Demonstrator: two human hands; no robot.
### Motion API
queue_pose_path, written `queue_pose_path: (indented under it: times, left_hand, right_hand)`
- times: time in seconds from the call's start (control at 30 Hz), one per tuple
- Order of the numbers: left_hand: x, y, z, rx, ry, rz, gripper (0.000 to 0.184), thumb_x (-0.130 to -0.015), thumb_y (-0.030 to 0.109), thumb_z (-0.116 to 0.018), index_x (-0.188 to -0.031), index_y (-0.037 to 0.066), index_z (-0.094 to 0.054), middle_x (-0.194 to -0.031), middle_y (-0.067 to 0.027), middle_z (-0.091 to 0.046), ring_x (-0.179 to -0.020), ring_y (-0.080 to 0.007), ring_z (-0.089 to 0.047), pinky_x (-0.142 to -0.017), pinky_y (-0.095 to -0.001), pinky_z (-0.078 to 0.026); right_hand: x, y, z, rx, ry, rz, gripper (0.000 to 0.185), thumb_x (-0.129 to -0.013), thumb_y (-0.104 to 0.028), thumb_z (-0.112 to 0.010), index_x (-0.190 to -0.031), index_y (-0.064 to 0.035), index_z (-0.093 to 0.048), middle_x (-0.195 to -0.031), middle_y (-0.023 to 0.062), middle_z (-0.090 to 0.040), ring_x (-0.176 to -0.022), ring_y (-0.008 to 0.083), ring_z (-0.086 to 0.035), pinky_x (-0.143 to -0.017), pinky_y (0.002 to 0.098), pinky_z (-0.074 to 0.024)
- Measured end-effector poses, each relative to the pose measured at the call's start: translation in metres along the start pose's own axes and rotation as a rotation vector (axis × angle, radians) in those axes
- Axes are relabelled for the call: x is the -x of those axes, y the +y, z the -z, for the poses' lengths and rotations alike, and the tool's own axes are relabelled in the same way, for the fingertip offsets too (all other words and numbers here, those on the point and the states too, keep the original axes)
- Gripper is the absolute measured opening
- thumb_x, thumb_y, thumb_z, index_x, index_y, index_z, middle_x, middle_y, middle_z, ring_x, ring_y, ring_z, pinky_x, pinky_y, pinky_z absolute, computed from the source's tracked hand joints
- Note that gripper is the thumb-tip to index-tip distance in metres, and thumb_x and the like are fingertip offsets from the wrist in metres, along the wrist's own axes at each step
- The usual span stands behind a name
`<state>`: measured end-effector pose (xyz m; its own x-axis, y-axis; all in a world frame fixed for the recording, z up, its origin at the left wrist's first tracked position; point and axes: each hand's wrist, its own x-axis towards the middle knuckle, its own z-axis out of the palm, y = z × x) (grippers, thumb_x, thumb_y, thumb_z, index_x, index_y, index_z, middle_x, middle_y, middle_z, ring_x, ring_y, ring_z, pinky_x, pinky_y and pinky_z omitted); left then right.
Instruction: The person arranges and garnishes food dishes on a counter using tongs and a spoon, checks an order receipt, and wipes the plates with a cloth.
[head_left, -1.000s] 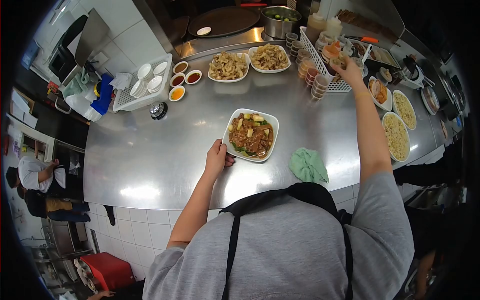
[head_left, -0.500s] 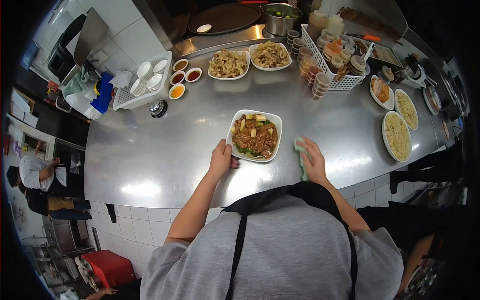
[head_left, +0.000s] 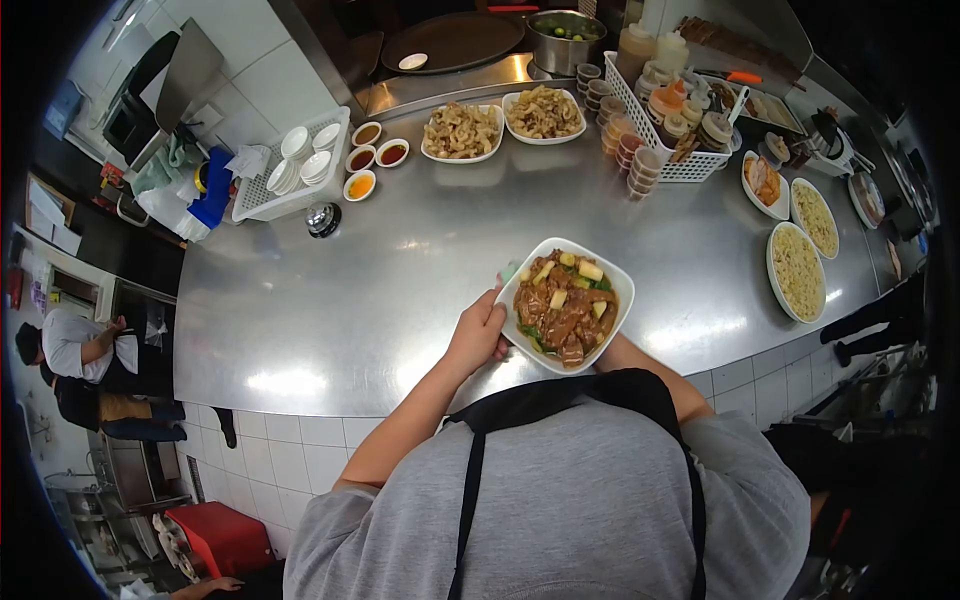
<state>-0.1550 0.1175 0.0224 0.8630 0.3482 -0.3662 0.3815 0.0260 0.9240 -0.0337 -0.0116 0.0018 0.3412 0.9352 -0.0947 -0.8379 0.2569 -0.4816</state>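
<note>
1. Broad silver-grey steel desk (head_left: 330, 310), below both arms.
2. Square white bowl (head_left: 623, 306) of brown meat (head_left: 568, 316): held over the desk.
3. Bare left hand (head_left: 477, 328): grip closed on the bowl's left side, thumb at rim, fingers underneath.
4. Bare right forearm (head_left: 657, 374): slants beneath the bowl; grip hidden, its state impossible to tell.
5. Pale-green cloth (head_left: 509, 270): peeking past the bowl's left edge.

Glare streaks the steel counter (head_left: 400, 290) beneath curved, darkened edges.

No legible text, no numbers (none whatever)
</note>
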Motion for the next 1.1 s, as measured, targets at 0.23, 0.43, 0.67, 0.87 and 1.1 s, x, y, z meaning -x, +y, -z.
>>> queue_pose_path:
  times: [0.23,0.43,0.67,0.87,1.1]
  left_hand:
    - [-0.018,0.001,0.022,-0.136,0.133,-0.056,0.022,-0.092,0.017,-0.034,-0.103,0.004,-0.047,-0.06,-0.0014,-0.051,-0.041,-0.0062,-0.046,-0.037,-0.0201,-0.04]
    - [-0.024,-0.01,0.034,-0.133,0.095,-0.045,0.022,-0.092,0.017,-0.034,-0.101,0.003,-0.047,-0.062,-0.002,-0.052,-0.041,-0.0062,-0.046,-0.037,-0.0201,-0.041]
    - [-0.028,-0.019,0.031,-0.18,0.096,-0.015,0.024,-0.092,0.017,-0.035,-0.105,0.002,-0.048,-0.061,-0.0059,-0.054,-0.043,-0.0097,-0.05,-0.04,-0.0232,-0.044]
    - [-0.03,-0.022,0.033,-0.19,0.115,0.018,0.025,-0.092,0.018,-0.035,-0.107,0.002,-0.047,-0.062,-0.0071,-0.055,-0.044,-0.0106,-0.052,-0.04,-0.0241,-0.046]
    - [-0.029,-0.02,0.03,-0.172,0.145,0.033,0.026,-0.092,0.017,-0.034,-0.108,0.001,-0.047,-0.062,-0.0079,-0.055,-0.043,-0.0114,-0.053,-0.041,-0.0241,-0.048]
  right_hand:
    - [0.036,-0.002,0.05,0.081,0.543,-0.017,0.034,-0.09,-0.021,-0.038,-0.116,-0.0022,-0.048,-0.104,0.0128,-0.057,-0.092,0.0212,-0.059,-0.083,0.0328,-0.0485]
    - [-0.018,-0.087,0.053,0.962,0.262,0.174,0.029,-0.087,-0.018,-0.05,-0.112,-0.0042,-0.055,-0.105,0.0081,-0.059,-0.092,0.0139,-0.056,-0.082,0.0262,-0.0444]
    - [-0.096,-0.081,0.038,1.274,-0.042,-0.04,0.025,-0.085,-0.023,-0.057,-0.101,-0.006,-0.063,-0.099,0.0024,-0.061,-0.093,0.0101,-0.053,-0.082,0.0241,-0.0427]
    - [-0.097,-0.09,0.041,1.365,-0.13,-0.146,0.024,-0.079,-0.014,-0.063,-0.101,-0.0052,-0.06,-0.097,0.0028,-0.06,-0.093,0.0105,-0.053,-0.083,0.0251,-0.0415]
    - [-0.064,-0.101,0.05,1.517,-0.126,-0.074,0.024,-0.076,-0.011,-0.064,-0.094,-0.0052,-0.05,-0.093,0.0032,-0.055,-0.089,0.0105,-0.051,-0.081,0.0245,-0.0402]
